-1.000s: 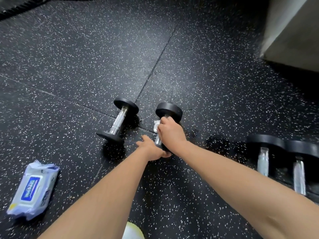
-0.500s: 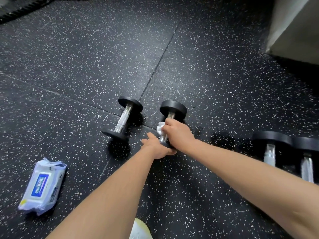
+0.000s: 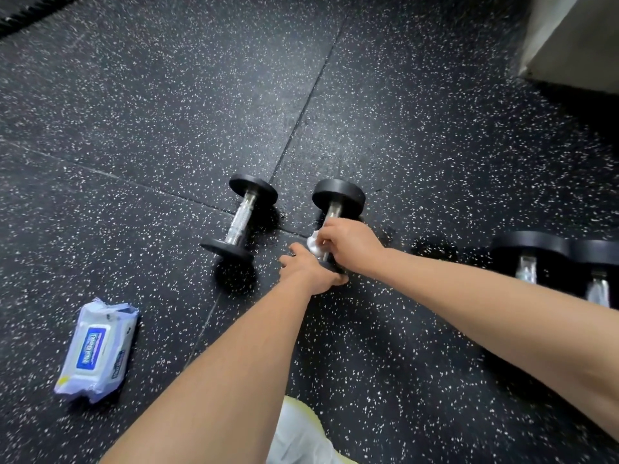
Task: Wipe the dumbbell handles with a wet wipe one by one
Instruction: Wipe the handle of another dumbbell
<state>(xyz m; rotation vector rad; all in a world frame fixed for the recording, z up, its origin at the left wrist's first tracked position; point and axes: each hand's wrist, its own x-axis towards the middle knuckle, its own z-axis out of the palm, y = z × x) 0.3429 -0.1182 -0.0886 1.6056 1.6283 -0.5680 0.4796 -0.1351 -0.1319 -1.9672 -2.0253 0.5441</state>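
A black dumbbell (image 3: 338, 195) with a chrome handle lies on the speckled rubber floor in the middle of the view. My right hand (image 3: 350, 246) grips its handle through a white wet wipe (image 3: 315, 246) bunched against the bar. My left hand (image 3: 310, 271) holds the near weight plate of the same dumbbell, which it mostly hides. A second small dumbbell (image 3: 239, 219) lies free just to the left, handle bare. Two more dumbbells (image 3: 532, 252) (image 3: 596, 266) lie at the right, partly behind my right forearm.
A pack of wet wipes (image 3: 97, 349) lies on the floor at the lower left. A pale block or wall base (image 3: 569, 38) fills the top right corner. A white and yellow item (image 3: 301, 433) shows at the bottom edge between my arms.
My right hand has slid with the wipe along the handle toward the near plate, baring more of the chrome bar. The left hand keeps its hold. The camera has shifted slightly.
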